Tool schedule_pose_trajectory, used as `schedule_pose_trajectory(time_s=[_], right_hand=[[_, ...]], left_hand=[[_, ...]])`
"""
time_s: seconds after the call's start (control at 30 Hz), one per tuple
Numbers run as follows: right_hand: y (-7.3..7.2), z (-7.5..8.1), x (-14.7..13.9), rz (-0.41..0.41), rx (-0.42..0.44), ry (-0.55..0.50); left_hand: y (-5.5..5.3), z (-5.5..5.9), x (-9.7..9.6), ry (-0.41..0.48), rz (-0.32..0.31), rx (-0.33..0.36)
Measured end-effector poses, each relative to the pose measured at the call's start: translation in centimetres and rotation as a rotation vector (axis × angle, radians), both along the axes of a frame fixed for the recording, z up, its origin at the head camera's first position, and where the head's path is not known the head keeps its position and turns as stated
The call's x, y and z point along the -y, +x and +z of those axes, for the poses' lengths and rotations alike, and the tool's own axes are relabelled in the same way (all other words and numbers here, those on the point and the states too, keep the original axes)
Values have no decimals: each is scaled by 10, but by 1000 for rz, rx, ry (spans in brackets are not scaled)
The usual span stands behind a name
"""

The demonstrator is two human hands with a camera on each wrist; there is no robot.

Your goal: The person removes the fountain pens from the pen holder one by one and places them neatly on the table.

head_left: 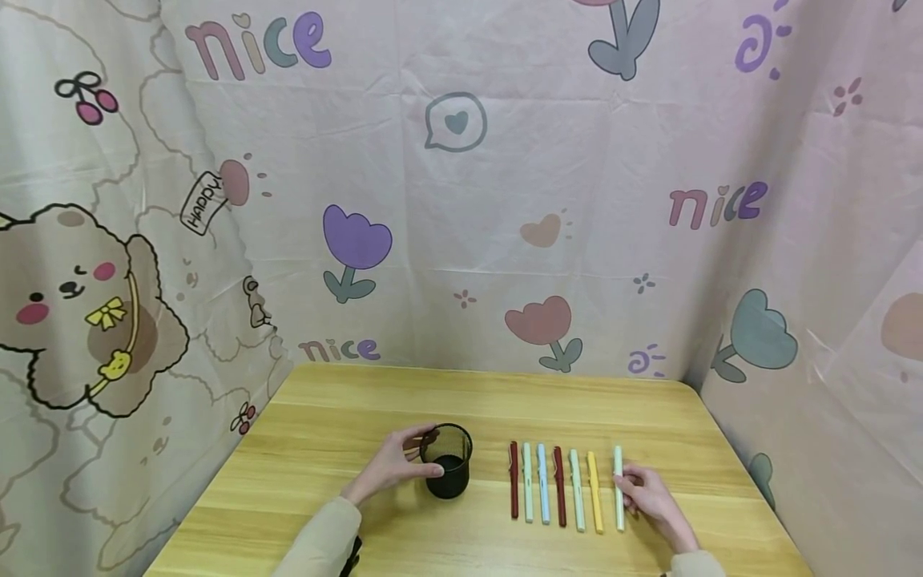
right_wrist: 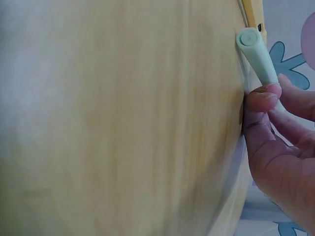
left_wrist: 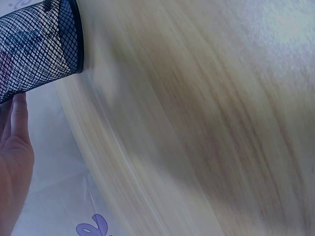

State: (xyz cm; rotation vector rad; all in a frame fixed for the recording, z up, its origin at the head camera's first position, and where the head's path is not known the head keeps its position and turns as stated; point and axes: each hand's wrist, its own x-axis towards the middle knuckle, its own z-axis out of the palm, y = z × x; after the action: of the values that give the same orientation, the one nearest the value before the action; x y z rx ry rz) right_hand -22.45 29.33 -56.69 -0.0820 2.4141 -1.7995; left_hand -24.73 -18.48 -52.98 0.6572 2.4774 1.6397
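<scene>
My left hand [head_left: 392,462] grips a black mesh pen cup [head_left: 449,483] standing upright on the table, thumb across its near side and fingers behind it. In the left wrist view the cup's mesh wall [left_wrist: 34,54] shows, with fingers [left_wrist: 19,118] against it. At the right end of a row of pens, my right hand [head_left: 647,490] pinches a pale green pen [head_left: 618,503] between thumb and fingers. The right wrist view shows the round end of this pen [right_wrist: 249,38] pointing toward the camera, with a yellow pen [right_wrist: 253,12] beyond it.
Several pens lie side by side between the hands: dark red pens [head_left: 514,489], light green pens [head_left: 529,489], a light blue pen [head_left: 544,489] and the yellow one. The wooden table [head_left: 404,393] ends at a printed cloth backdrop [head_left: 447,224], which also hangs along both sides.
</scene>
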Motion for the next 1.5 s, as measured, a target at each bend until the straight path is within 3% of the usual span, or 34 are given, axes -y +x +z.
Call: schedule_pose_trajectory(time_s=[0.37,0.5,0.73,0.97,1.5], right_hand=[[2,4,13,-124,22,141],[3,5,14,-129,26,150],[1,1,10,-104,-38,126],[1,5,14,-146,15,205],[2,7,16,-166,45,227]], left_hand=[[0,-1,0,-5,-1,1],[-1,-2,0,-7,0,-1],[0,-1,0,3,2,8],[1,0,-1,1,3,12],[-1,0,-1,-5,-3,-13]])
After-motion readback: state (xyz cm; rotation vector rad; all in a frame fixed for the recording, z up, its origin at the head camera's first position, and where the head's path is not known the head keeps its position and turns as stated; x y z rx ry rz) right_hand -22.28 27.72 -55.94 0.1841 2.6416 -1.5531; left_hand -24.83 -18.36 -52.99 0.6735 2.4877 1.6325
